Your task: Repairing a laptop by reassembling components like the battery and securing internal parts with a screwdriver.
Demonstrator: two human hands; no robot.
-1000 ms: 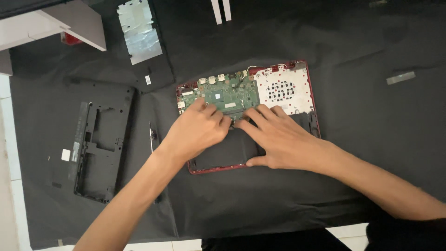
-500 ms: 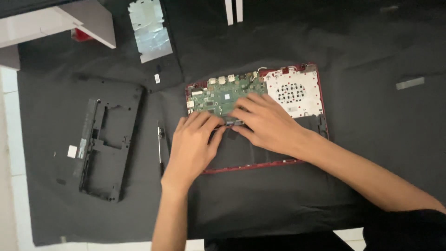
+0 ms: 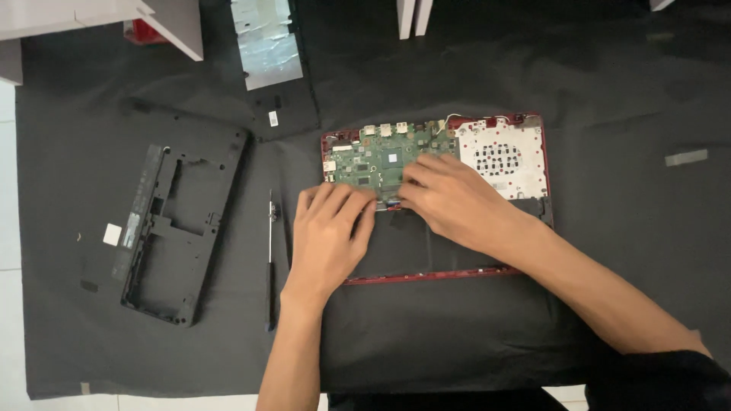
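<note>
Nearest the wearer, the left hand lies flat and loosely spread on the black lower panel of the opened red laptop base, holding nothing, while just beyond it the right hand has its fingers curled narrow at the near edge of the green circuit board, and whether they pinch anything cannot be told. The work would go best with the left hand steadying the base and only light, even pressure at that edge. Against half a second ago, both hands sit in much the same place; the screwdriver left of the left hand and the black bottom cover farther left are unmoved.
</note>
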